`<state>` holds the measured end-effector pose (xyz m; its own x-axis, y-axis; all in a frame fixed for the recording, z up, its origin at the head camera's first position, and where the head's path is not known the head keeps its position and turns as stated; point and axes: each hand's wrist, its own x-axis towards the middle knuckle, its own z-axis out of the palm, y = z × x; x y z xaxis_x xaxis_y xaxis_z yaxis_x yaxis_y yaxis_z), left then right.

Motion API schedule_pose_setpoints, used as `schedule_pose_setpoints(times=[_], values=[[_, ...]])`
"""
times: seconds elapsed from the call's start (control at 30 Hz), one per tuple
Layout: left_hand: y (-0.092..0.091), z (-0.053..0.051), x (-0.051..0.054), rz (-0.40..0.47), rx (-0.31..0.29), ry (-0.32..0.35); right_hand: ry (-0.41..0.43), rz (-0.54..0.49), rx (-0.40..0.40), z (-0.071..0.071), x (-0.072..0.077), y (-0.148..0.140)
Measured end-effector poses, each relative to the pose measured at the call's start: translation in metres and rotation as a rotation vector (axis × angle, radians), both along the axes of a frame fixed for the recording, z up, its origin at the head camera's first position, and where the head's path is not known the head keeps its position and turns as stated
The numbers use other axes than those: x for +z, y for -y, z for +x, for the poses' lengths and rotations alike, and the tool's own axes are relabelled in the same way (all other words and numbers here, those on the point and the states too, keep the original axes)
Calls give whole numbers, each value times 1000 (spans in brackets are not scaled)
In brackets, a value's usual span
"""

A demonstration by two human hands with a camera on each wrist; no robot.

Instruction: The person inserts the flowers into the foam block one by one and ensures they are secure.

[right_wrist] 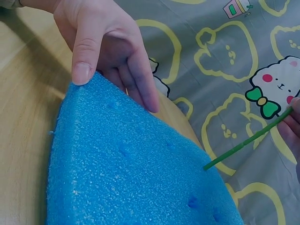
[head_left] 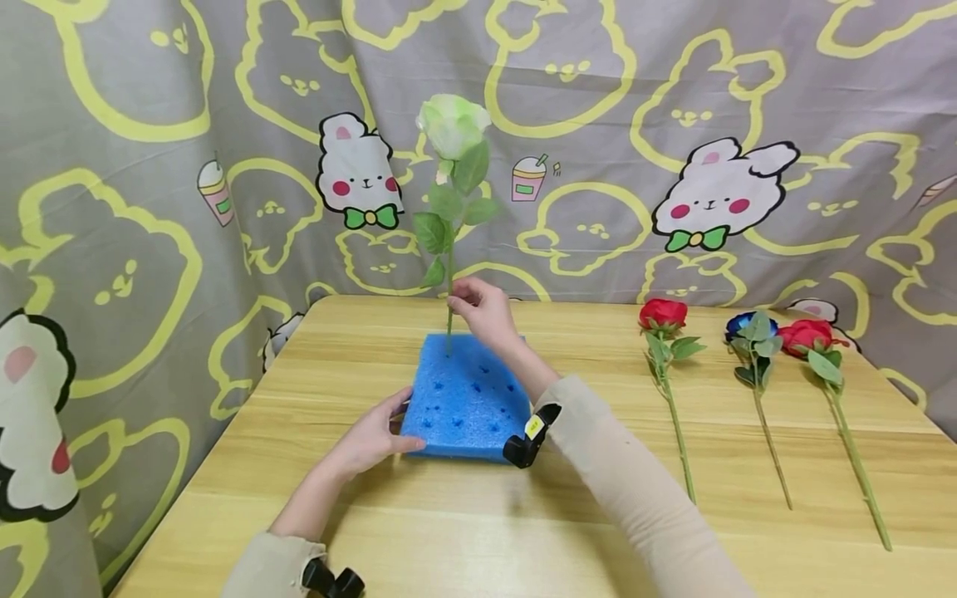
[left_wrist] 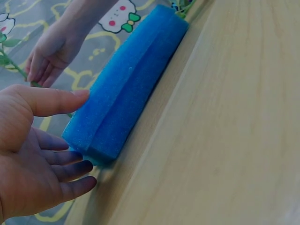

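Observation:
A pale green-white artificial rose (head_left: 453, 124) stands upright, its stem's lower end (right_wrist: 220, 160) in the back left part of a blue foam block (head_left: 467, 407). My right hand (head_left: 484, 311) pinches this stem a little above the block. Several small holes dot the foam's top. At the block's front left corner, my left hand (head_left: 370, 440) steadies it with straight fingers. The left thumb (right_wrist: 83, 65) touches the corner's top edge while the other fingers (right_wrist: 138, 77) lie along the left side.
On the right of the wooden table (head_left: 598, 365) lie a red rose (head_left: 663, 316), a blue rose (head_left: 740, 326) and another red rose (head_left: 811, 336), stems toward me. A grey curtain (head_left: 583, 241) with cartoon rabbits hangs behind the table and along its left.

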<state>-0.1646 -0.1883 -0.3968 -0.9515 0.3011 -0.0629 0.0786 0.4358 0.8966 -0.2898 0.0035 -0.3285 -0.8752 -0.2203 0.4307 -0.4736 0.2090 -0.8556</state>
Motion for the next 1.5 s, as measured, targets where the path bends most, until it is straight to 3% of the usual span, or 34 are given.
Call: schedule_pose_setpoints(times=[0.3,0.53,0.9,1.23,1.5], values=[[0,1,1,2,0,-5,-20,61,25,1,-5,0],[-1,0,1,9,-4,4,18,149,56,-2,-10,-1],[-2,1,0,15,-6,8,147,128,151,-6,-15,-5],[-1,0,0,4,8,13,138,127,228,-7,-18,-2],[-1,0,1,-1,14,21,110,133,211,-8,-23,-1]])
